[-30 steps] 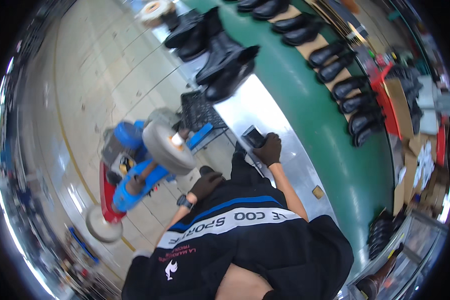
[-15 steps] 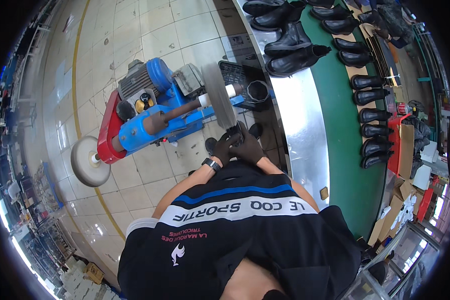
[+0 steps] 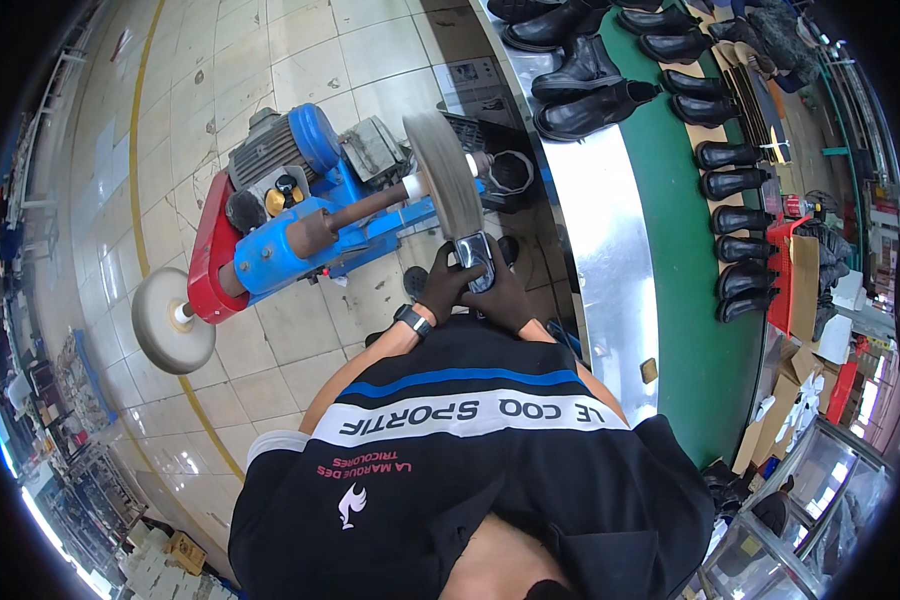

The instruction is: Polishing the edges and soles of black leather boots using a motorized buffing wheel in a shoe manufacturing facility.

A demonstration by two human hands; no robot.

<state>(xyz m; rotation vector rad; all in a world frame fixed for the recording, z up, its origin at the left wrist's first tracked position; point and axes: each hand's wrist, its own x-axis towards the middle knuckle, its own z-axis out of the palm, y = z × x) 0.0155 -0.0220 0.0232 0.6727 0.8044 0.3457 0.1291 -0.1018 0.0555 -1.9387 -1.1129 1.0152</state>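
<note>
Wheel (image 3: 442, 178), grey and upright, is standing just ahead of the left hand (image 3: 440, 287) and right hand (image 3: 505, 299), both dark-gloved and both grasping a glossy black piece (image 3: 478, 257). The piece is sitting between the hands, its far end reaching the wheel's near edge; the view is not showing clearly whether they are touching. Right of the right hand, a metal-and-green bench (image 3: 610, 255) is bearing black boots (image 3: 598, 110) and a row of black shoes (image 3: 738, 218). Left of the left hand, a blue-and-red machine (image 3: 278, 246) is standing on tiled floor (image 3: 295, 62).
</note>
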